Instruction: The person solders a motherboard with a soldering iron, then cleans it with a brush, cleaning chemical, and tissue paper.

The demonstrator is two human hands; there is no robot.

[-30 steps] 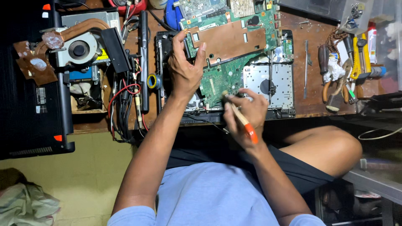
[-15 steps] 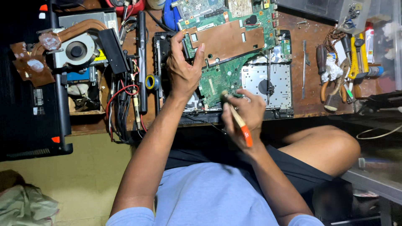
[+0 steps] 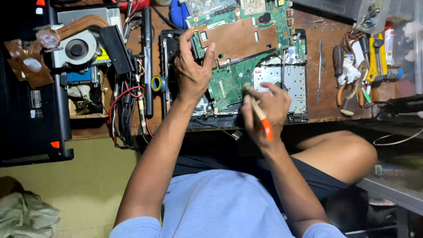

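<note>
A green laptop motherboard [image 3: 229, 79] with a copper-coloured cover sheet [image 3: 240, 39] lies in an opened black laptop base [image 3: 169, 66] on the wooden bench. My left hand [image 3: 191, 72] presses on the board's left edge, fingers spread over it. My right hand [image 3: 266, 108] grips a small brush with an orange handle [image 3: 263, 121]; its pale tip touches the board's lower right part, beside a silver drive bay [image 3: 291, 81].
A cooling fan with copper heat pipe [image 3: 77, 46] and a tangle of red and black wires [image 3: 130, 105] lie at left. Pliers and screwdrivers [image 3: 359, 70] are piled at right, tweezers [image 3: 320, 70] beside them. A black laptop lid [image 3: 31, 119] sits at far left. My knee [image 3: 343, 152] is under the bench.
My right hand has tilted the brush a little and shifted it slightly along the board. My left hand stays pressed on the board's left edge.
</note>
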